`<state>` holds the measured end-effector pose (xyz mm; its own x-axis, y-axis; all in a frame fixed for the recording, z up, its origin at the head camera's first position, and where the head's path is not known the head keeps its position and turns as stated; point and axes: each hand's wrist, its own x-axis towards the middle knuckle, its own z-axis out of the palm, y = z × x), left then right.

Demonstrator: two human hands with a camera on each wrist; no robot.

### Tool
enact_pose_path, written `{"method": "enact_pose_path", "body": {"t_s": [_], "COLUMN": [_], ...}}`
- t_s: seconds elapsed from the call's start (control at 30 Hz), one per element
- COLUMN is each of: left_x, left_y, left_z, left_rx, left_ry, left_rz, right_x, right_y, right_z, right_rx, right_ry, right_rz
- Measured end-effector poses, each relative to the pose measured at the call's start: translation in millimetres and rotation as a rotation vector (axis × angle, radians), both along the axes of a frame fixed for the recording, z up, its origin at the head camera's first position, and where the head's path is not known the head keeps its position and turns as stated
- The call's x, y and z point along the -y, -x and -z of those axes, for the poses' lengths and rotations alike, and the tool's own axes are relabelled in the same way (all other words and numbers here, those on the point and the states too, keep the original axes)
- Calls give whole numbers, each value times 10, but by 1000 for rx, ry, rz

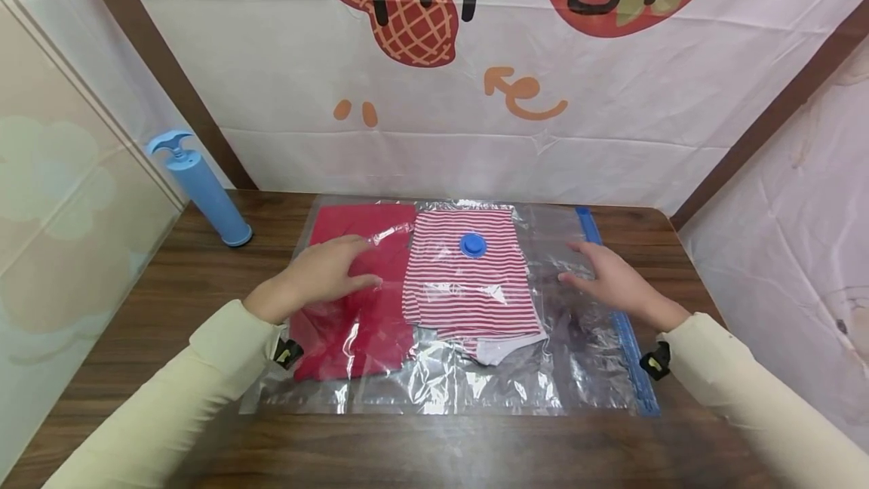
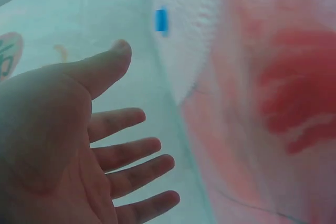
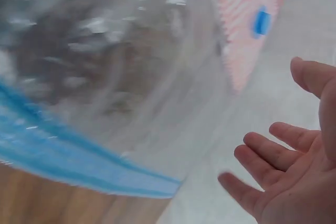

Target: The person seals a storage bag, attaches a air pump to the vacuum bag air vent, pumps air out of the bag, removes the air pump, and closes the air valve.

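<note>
A clear vacuum storage bag (image 1: 434, 387) lies flat on the table. Inside it are a folded red garment (image 1: 373, 323) at the left and a red-and-white striped garment (image 1: 468, 285) in the middle. A round blue valve (image 1: 473, 245) sits over the stripes. Along the bag's right edge runs a blue zip strip (image 1: 631, 353). My left hand (image 1: 322, 274) hovers above the red garment, fingers extended and holding nothing. Over the right part of the bag, near the strip, is my right hand (image 1: 614, 281), its fingers loosely spread. Both wrist views show a gap between hand and bag.
A light blue hand pump (image 1: 207, 191) stands upright at the table's back left corner. White printed cloth (image 1: 441, 157) hangs behind the dark wooden table (image 1: 434, 451), and further panels rise at both sides.
</note>
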<state>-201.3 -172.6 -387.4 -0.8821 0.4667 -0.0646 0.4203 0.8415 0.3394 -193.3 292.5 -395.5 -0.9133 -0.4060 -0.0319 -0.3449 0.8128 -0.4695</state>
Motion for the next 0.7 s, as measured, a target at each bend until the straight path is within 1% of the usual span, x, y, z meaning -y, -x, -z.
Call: {"method": "enact_pose_path", "body": {"t_s": [0.2,0.27,0.37,0.43,0.5,0.6,0.7], "left_x": [-148,-223,-346,-430,-504,-603,-702], "left_y": [100,127,177,218,270,362,457], "left_z": [-153,-185,-191,-168,-115,-9,119], "left_rx": [0,0,-1,8,21,32,30], "left_ry": [-83,-111,-153,-184,-210,-253,-299], "left_rz": [-21,-26,-32,-37,-42,-43,-16], "right_x": [166,230,354,448,551,696,827], "right_y": [90,130,184,223,261,332,417], "right_z": [-105,-107,-96,-65,-20,64,153], "right_rx": [-21,-29,-21,-11,2,19,41], "right_ry": [118,154,206,244,278,330,391], "right_rz": [49,69,109,135,156,173,187]}}
